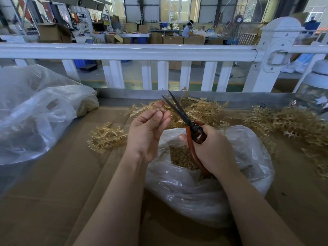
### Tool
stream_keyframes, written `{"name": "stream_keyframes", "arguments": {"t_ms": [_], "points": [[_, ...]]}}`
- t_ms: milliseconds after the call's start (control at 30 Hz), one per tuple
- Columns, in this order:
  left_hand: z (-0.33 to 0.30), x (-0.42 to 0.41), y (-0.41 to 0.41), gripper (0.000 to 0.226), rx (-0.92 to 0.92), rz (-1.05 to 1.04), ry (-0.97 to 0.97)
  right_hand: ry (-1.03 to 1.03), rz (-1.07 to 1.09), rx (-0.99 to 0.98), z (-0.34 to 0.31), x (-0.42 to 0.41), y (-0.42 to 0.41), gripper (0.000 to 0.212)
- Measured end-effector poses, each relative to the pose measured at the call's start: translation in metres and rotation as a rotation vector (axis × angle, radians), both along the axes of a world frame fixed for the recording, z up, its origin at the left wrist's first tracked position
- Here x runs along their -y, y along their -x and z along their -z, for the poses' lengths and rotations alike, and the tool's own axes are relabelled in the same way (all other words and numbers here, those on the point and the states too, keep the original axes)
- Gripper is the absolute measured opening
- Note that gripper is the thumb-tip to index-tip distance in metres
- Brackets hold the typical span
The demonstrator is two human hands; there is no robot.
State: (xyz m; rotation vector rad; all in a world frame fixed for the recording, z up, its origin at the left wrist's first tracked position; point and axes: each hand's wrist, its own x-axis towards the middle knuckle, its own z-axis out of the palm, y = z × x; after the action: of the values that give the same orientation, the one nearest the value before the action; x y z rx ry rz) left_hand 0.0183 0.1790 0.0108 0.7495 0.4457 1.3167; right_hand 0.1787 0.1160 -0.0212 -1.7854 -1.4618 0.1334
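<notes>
My right hand (211,148) grips the red handles of a pair of scissors (182,114), whose dark blades stand slightly apart and point up and away. My left hand (147,130) is raised beside the blades, its fingertips pinching a small pale golden piece (160,108) close to the blades. Below both hands lies an open clear plastic bag (204,189) with small golden cut pieces (181,157) inside.
Piles of golden plastic sprigs lie on the cardboard-covered table (53,201): one on the left (105,137), one behind the hands (200,109), a large one on the right (292,125). A big clear bag (35,110) sits at left. A white fence (159,52) borders the table's far edge.
</notes>
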Motion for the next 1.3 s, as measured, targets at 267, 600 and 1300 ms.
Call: {"name": "stream_keyframes", "arguments": {"t_ms": [267,600,1300], "points": [[0.002,0.0005,0.0001,0.02,-0.042,-0.04,-0.041,-0.023,-0.053,0.064,-0.0019,0.0032,0.0026,0.047],[0.0028,0.0008,-0.0007,0.019,-0.136,-0.04,-0.08,-0.053,-0.04,0.129,-0.0059,0.006,0.0055,0.058],[0.0041,0.001,0.0003,0.017,-0.211,-0.07,-0.171,-0.136,-0.067,0.146,-0.007,0.0077,0.0067,0.053]]}}
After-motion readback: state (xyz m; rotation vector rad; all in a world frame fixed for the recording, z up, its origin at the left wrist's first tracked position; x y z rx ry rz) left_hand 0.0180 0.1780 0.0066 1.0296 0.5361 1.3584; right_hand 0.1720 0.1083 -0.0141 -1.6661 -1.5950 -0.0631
